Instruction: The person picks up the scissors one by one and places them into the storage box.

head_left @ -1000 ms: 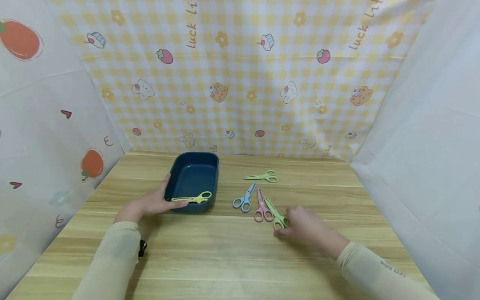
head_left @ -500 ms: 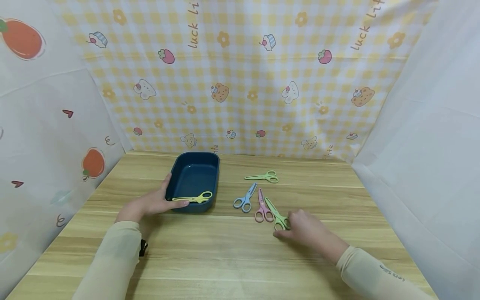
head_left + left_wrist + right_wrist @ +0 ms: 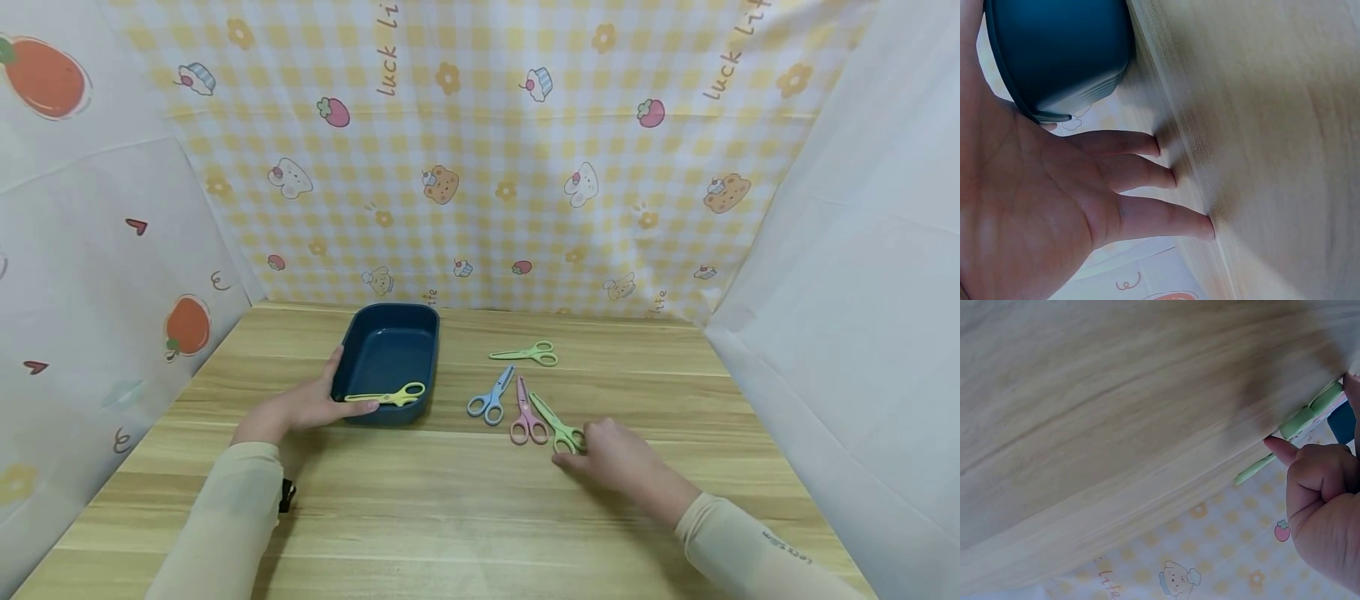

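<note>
A dark blue rectangular container point(image 3: 393, 350) stands left of centre, with yellow scissors point(image 3: 385, 398) lying across its near end. My left hand point(image 3: 307, 402) spans the container's near-left corner, thumb along the near side. In the left wrist view its spread, mostly straight fingers point(image 3: 1160, 219) reach down to the tabletop beside the container's wall point(image 3: 1085, 69). My right hand point(image 3: 618, 460) pinches the handle loops of light green scissors point(image 3: 553, 419), which lie with blades pointing away. In the right wrist view one fingertip point(image 3: 1280, 449) touches the table next to a green handle.
Pink scissors point(image 3: 523, 412) lie directly left of the green pair, and blue scissors point(image 3: 493, 396) beyond those. Another light green pair point(image 3: 525, 354) lies farther back on the wooden table point(image 3: 450, 517). A yellow checked cloth point(image 3: 480, 225) hangs behind, with white sheets at both sides.
My right hand has shifted slightly right, and the handles of the green scissors have swung a little to the right with it. The left hand and the container keep their place.
</note>
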Action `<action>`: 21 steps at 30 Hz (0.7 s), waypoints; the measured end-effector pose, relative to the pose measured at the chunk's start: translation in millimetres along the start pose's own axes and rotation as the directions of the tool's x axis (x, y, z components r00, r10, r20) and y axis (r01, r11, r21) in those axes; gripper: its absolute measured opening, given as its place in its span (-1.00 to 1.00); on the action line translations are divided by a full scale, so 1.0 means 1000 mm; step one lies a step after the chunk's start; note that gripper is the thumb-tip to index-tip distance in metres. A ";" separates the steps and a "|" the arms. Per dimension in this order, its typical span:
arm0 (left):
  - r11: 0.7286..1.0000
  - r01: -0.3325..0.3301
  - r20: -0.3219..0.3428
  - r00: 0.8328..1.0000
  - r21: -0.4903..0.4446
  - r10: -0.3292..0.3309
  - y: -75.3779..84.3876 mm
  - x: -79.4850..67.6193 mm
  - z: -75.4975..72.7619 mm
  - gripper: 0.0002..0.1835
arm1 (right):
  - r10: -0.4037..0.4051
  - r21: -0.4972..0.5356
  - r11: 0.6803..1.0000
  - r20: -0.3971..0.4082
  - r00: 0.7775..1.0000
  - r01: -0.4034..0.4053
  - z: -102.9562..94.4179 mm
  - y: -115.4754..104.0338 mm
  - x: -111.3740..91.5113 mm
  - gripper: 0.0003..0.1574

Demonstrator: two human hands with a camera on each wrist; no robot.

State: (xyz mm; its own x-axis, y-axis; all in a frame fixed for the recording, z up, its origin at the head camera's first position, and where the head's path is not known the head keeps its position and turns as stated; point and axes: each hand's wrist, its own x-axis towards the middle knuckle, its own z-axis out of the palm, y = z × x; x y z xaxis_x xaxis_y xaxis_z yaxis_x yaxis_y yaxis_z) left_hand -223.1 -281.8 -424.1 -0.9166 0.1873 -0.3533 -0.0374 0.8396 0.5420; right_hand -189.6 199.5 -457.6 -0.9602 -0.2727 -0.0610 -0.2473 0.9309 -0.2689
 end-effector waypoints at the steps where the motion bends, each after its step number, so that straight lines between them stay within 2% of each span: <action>1: 1.000 0.001 0.000 1.000 0.004 -0.001 0.000 0.000 0.000 0.50 | 0.001 0.004 1.000 0.001 1.000 -0.001 -0.001 0.001 0.000 -0.29; 8: 1.000 0.002 -0.002 1.000 -0.016 -0.002 0.000 -0.001 0.001 0.50 | -0.015 0.050 0.999 -0.014 1.000 0.016 -0.002 0.006 0.003 -0.37; 14: 0.999 0.000 0.000 1.000 -0.032 0.000 0.001 -0.002 0.002 0.50 | 0.002 0.111 0.994 -0.011 1.000 -0.001 -0.005 0.011 0.007 -0.41; 21: 0.999 0.001 -0.002 1.000 -0.036 -0.001 0.002 -0.002 0.001 0.50 | -0.036 0.125 0.991 -0.065 0.997 0.044 -0.019 0.014 0.016 -0.50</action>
State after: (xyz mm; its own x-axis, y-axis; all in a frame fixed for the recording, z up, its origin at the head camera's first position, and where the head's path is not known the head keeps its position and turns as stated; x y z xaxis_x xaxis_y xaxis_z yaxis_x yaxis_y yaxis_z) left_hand -220.8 -280.3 -422.7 -0.9173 0.1852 -0.3526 -0.0530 0.8207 0.5689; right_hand -210.9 213.2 -444.1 -0.9570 -0.2897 0.0112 -0.2711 0.8803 -0.3893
